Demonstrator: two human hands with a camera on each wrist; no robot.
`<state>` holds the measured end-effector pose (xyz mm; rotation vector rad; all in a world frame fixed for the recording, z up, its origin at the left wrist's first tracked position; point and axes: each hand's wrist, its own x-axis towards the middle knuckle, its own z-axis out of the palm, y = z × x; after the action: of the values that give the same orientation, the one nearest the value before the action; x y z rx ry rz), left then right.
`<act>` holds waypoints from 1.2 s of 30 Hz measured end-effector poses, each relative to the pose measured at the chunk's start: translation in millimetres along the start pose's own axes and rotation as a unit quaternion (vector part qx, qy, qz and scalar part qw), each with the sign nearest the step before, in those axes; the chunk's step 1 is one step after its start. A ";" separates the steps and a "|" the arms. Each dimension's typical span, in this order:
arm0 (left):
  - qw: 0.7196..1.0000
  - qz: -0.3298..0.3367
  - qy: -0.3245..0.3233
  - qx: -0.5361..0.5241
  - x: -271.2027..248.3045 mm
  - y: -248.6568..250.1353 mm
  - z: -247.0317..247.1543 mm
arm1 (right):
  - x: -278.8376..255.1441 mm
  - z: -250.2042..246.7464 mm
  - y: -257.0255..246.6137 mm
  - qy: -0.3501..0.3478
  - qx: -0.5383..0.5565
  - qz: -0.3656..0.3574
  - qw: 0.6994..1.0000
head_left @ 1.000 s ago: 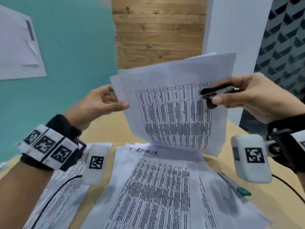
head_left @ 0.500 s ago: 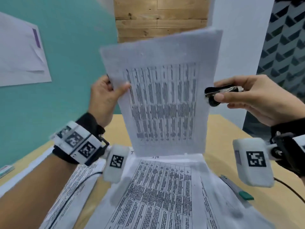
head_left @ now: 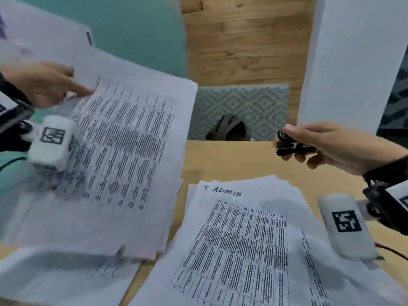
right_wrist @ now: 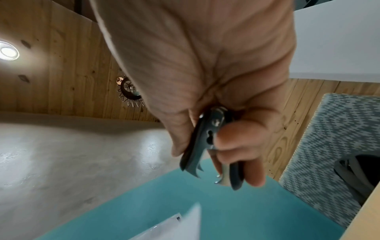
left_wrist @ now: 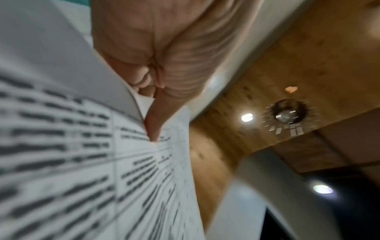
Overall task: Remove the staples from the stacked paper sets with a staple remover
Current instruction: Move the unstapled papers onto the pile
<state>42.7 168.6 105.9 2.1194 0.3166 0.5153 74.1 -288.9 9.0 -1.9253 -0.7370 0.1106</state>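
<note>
My left hand [head_left: 47,88] pinches the upper left edge of a printed paper set [head_left: 119,151], thumb on top, and holds it tilted over the left side of the table. In the left wrist view the thumb [left_wrist: 154,125] presses the sheets [left_wrist: 86,162] against the fingers behind. A stack of printed sets [head_left: 242,246] headed "T ADMIN" lies on the table in front of me. My right hand [head_left: 326,146] hovers above the stack's far right and grips a black and metal staple remover [head_left: 291,144]. Its metal claws [right_wrist: 205,168] stand slightly apart, with nothing between them.
More printed sheets [head_left: 55,274] lie at the near left under the held set. The wooden table [head_left: 231,160] shows bare between the piles. Behind it stand a patterned chair [head_left: 242,107], a teal wall [head_left: 136,29] and a white pillar [head_left: 353,58].
My left hand has carried the held paper set from the middle, in front of my face, down and to the left. The right hand with the staple remover has come away from the paper.
</note>
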 end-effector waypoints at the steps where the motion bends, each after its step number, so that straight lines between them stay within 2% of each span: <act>1: 0.998 -0.049 -0.035 -0.029 1.4 -17.0 2.5 | 0.0 0.8 -0.7 -0.004 0.003 0.000 1.000; 4: 0.971 -0.171 -0.164 0.022 0.4 -82.3 21.2 | -0.2 3.2 -1.1 -0.007 0.018 0.004 1.000; 5: 0.964 -0.195 -0.177 0.034 -0.8 -104.3 25.4 | -0.1 3.8 -0.3 -0.006 0.023 0.006 1.000; 7: 0.958 -0.225 -0.170 0.048 0.7 -138.0 36.2 | -0.3 5.1 2.1 -0.006 0.025 0.014 1.000; 11: 0.957 -0.218 -0.152 0.114 13.1 -187.4 56.8 | 0.0 5.3 6.3 -0.017 0.002 0.043 0.999; 14: 0.951 -0.200 -0.121 0.202 19.5 -199.1 70.8 | 0.7 6.9 5.6 -0.037 -0.030 0.062 0.997; 17: 0.946 -0.209 -0.088 0.233 29.6 -190.7 71.8 | -0.1 8.2 4.0 -0.056 -0.097 0.090 0.990; 19: 0.938 -0.173 -0.073 0.291 34.4 -169.4 71.7 | -1.8 7.3 4.2 -0.076 -0.185 0.108 0.974; 21: 0.924 -0.104 -0.089 0.356 34.8 -136.0 79.9 | -4.4 5.4 4.9 -0.100 -0.288 0.133 0.943; 24: 0.907 -0.055 -0.215 0.357 18.9 -72.2 114.1 | -5.0 1.6 5.5 -0.087 -0.363 0.172 0.911; 27: 0.845 0.023 -0.374 0.382 -4.2 -18.3 170.3 | -6.3 -4.3 3.7 -0.060 -0.366 0.189 0.909; 29: 0.809 0.099 -0.437 0.379 -18.5 2.3 218.4 | -9.2 -9.5 1.2 -0.040 -0.354 0.192 0.914; 31: 0.783 0.176 -0.460 0.379 -31.7 12.1 267.9 | -12.4 -13.8 -0.7 -0.020 -0.337 0.190 0.922; 33: 0.763 0.227 -0.455 0.399 -42.6 14.8 308.8 | -14.6 -17.1 -2.0 -0.007 -0.323 0.185 0.928; 36: 0.733 0.236 -0.448 0.453 -49.6 16.2 344.4 | -16.5 -21.3 -3.7 0.001 -0.317 0.175 0.932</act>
<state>162.7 -109.2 -66.5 3.1069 -0.7032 -0.5925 67.4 -313.6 18.2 -2.6673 -0.4408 0.0954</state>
